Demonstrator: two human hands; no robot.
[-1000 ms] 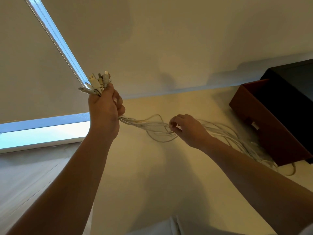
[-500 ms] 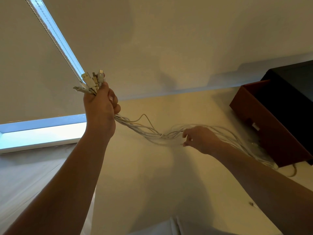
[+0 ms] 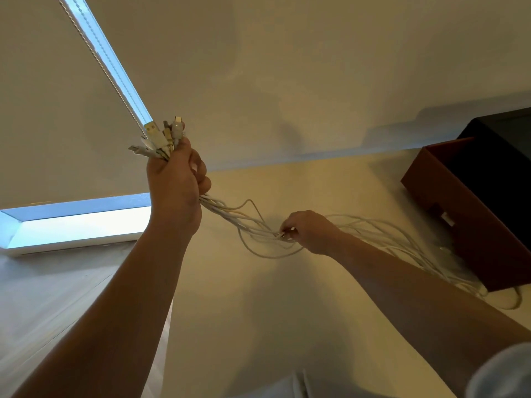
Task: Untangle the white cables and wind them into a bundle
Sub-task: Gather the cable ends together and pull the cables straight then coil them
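Left hand [image 3: 175, 179] is up high, fist wrapped tight round the gathered ends of the white cables [image 3: 230, 215]. The plugs [image 3: 161, 139] fan out above the thumb, pointing up and a touch left. From the bottom of that fist the strands run down and to the right in one loose rope. Right hand [image 3: 309, 231] is lower, over the pale table [image 3: 258, 326], fingers curled in and fingertips pinching a few strands where they cross. One slack loop droops below that pinch. Past the right wrist the cables spread into long flat curves along the tabletop, their far end lying just beside the brown box [image 3: 471, 225] at the right edge. A bright window [image 3: 74, 222] sits off to the left.
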